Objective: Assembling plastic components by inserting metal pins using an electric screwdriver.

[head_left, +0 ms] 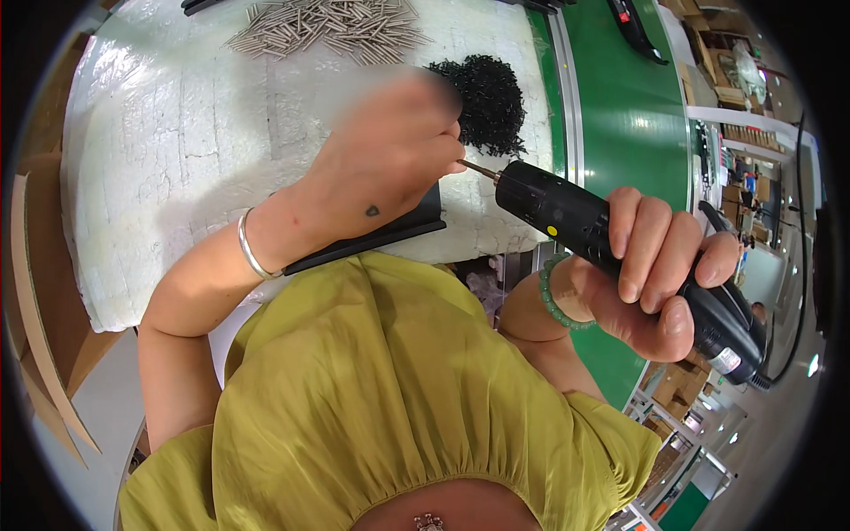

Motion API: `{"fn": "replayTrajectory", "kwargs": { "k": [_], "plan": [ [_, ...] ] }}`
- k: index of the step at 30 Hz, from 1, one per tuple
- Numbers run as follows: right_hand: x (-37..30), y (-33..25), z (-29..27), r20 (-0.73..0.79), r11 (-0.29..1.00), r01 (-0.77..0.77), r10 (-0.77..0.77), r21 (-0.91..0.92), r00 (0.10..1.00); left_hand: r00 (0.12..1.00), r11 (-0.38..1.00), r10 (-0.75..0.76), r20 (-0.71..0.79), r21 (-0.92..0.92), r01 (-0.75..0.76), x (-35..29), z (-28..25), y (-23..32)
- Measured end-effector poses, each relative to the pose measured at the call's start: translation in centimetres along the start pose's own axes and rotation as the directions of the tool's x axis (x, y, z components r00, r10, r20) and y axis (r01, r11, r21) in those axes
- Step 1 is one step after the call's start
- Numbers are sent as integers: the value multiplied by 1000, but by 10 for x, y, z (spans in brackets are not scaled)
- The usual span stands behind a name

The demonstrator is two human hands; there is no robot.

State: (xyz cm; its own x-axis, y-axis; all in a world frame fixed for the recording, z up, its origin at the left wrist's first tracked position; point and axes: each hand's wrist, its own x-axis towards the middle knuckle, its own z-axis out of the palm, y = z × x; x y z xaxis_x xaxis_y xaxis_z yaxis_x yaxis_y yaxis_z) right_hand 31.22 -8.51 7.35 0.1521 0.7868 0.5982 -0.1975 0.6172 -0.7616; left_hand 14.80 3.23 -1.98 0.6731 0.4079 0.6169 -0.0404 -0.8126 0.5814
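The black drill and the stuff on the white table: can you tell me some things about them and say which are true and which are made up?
1. The right hand holds the black power screwdriver. True.
2. The left hand is at the tip of its bit. True.
3. The heap of small screws is red. False: it is black.
4. The metal pins lie on the green conveyor belt. False: they lie on the white foam pad.
5. The left wrist wears a silver bangle. True.

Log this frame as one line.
right hand: grips black electric screwdriver | left hand: fingers at bit tip, over black flat part | nearby: black screws, metal pins
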Motion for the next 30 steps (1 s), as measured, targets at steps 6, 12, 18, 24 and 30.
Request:
{"fn": "replayTrajectory", "kwargs": {
  "k": [6,12,18,24,30],
  "plan": [
    [2,1,7,107,999,37,-35,-14,994,997,996,54,59,62,-58,-7,-6,2],
    [-1,21,21,57,995,11,-5,-100,998,1000,994,-2,-7,105,2,-5,-17,-21],
    [-1,35,10,45,997,59,-62,59,997,975,855,-155,159,516,52,1,-47,-96],
    [-2,34,11,59,997,59,-62,57,996,918,804,-20,397,552,-221,21,-47,-94],
    [-3,28,14,47,999,-31,31,-15,998,825,713,-149,546,637,-292,19,-45,-97]
  ]
}}
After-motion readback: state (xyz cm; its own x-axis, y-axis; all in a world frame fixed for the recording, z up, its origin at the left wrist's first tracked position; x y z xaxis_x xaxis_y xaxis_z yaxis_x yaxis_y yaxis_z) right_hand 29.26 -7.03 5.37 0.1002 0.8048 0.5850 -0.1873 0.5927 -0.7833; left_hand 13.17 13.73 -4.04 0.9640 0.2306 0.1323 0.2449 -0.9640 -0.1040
